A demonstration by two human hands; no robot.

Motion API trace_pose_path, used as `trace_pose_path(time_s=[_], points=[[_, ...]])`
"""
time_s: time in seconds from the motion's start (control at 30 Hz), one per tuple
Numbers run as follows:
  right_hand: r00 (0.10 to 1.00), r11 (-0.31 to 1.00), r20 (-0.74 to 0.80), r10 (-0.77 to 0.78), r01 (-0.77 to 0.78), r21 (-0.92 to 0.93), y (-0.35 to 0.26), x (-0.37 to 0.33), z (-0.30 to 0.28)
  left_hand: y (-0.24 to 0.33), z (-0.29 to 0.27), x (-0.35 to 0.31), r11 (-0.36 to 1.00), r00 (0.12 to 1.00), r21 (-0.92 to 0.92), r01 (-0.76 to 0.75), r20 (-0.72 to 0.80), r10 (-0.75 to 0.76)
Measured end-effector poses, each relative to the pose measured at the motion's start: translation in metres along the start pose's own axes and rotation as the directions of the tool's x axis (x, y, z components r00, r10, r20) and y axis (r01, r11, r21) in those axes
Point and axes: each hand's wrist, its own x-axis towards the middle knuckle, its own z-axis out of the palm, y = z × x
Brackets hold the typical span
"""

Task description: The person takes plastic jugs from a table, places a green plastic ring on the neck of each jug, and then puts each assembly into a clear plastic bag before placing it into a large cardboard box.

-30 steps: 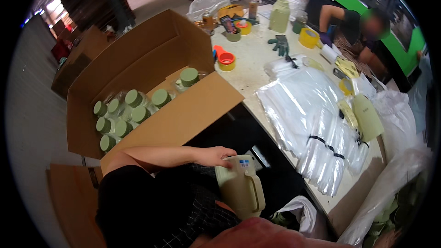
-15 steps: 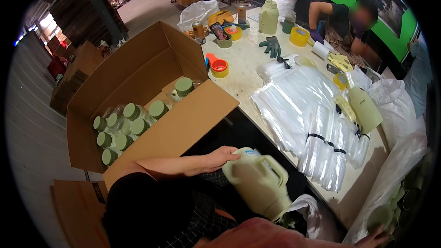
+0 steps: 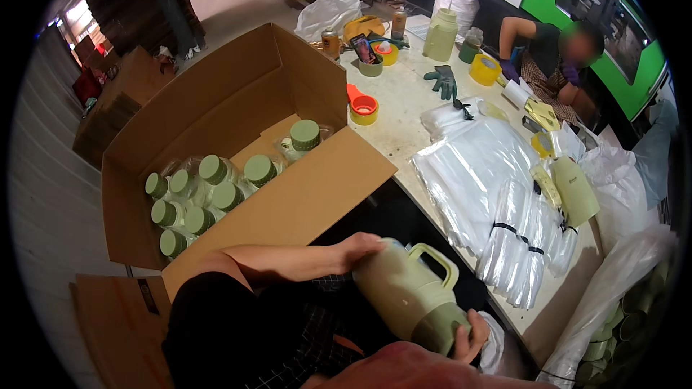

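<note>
A pale green thermos jug (image 3: 393, 289) with a loop handle lies tilted across my lap. My left hand (image 3: 360, 248) is closed around its upper left end. At its lower right end is a darker green cup-shaped cap (image 3: 437, 325). My right hand (image 3: 472, 337) has its fingers wrapped round this cap, pressing it to the jug; whether it is seated fully I cannot tell. In the open cardboard box (image 3: 306, 205) on my left stand several green-capped jugs (image 3: 259, 171) in clear plastic wrap.
The white table (image 3: 400, 140) bears clear plastic bags (image 3: 479, 166), a glove (image 3: 441, 81), tape rolls (image 3: 484, 70) and another pale green jug (image 3: 440, 34). A plastic sack of green caps (image 3: 613, 338) stands at right. A person (image 3: 551, 54) sits across the table.
My right hand has come from the sack of caps at the right to the jug's lower end, bringing a darker green cap. My left hand still holds the jug. The view has shifted slightly.
</note>
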Motion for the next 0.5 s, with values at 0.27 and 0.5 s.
trace_pose_path(time_s=[0.27,0.5], points=[[0.286,-0.152,0.337,0.897,-0.516,0.843,0.045,-0.060,0.055,0.087,0.072,-0.016,-0.255,0.181,0.566,-0.784,0.601,0.778],[0.434,0.297,-0.127,0.892,-0.352,0.888,0.029,-0.055,0.092,0.047,0.076,0.059,0.810,0.861,0.346,-0.473,-0.014,0.509]])
